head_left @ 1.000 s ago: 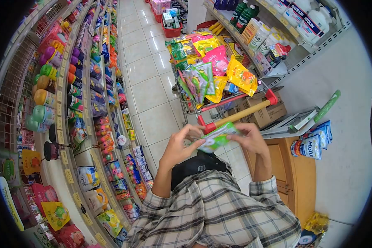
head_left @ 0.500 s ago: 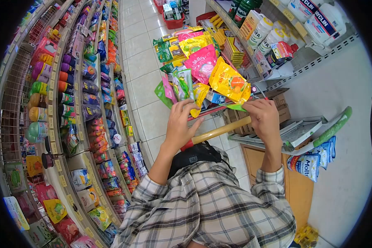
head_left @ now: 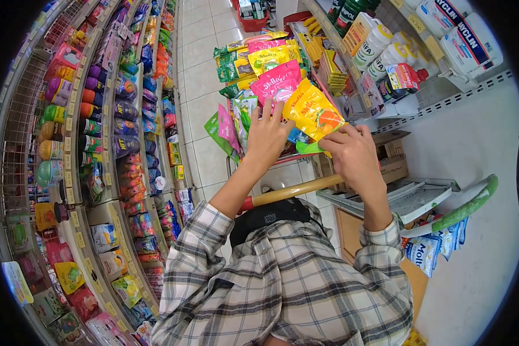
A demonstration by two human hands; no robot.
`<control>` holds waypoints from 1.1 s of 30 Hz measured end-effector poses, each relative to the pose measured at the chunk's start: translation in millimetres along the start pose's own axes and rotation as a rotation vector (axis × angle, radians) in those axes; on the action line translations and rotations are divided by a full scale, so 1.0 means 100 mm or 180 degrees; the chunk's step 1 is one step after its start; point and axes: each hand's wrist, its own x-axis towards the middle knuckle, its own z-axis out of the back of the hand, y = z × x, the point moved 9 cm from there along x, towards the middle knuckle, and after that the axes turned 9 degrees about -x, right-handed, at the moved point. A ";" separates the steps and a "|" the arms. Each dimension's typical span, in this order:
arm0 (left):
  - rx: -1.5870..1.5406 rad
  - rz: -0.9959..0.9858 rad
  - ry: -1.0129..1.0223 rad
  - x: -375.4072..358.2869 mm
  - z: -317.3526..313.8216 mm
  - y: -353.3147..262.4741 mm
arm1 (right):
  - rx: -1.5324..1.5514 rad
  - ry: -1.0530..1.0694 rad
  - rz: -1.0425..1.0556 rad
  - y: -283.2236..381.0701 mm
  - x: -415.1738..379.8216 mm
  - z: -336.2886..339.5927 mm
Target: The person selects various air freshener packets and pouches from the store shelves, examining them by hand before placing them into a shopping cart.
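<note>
A shopping cart is heaped with packets: a yellow Stella packet with an orange fruit print, a pink packet, another yellow packet and green ones. My left hand lies over the packets near the pink one, fingers spread; whether it grips anything is hidden. My right hand has its fingers closed at the lower edge of the front yellow packet, beside a bright green packet corner. Below both hands runs the cart's wooden-coloured handle.
Shelves of coloured bottles and packets line the left. White bottles stand on the right shelf. A folded step ladder, a cardboard box and blue Molto packets are at the right. A red basket is farther ahead.
My left hand has moved forward and up over the packets. My right hand has shifted slightly left and its fingers are at the front yellow packet, which has moved a little left.
</note>
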 end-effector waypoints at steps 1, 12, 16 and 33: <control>-0.0001 0.0047 -0.0031 0.02 0.02 0.04 | 0.0035 0.0023 0.0020 -0.01 0.03 0.00; -0.0161 0.0530 0.0305 0.07 0.08 0.26 | 0.0707 0.0300 0.0352 0.11 0.19 -0.54; -0.0346 0.0308 0.0162 0.01 0.12 0.21 | 0.1543 0.0431 0.0355 0.16 0.10 -0.88; -0.1592 0.1221 -0.0470 -0.83 0.96 0.55 | 0.1593 0.0630 -0.2253 -2.01 0.32 -2.17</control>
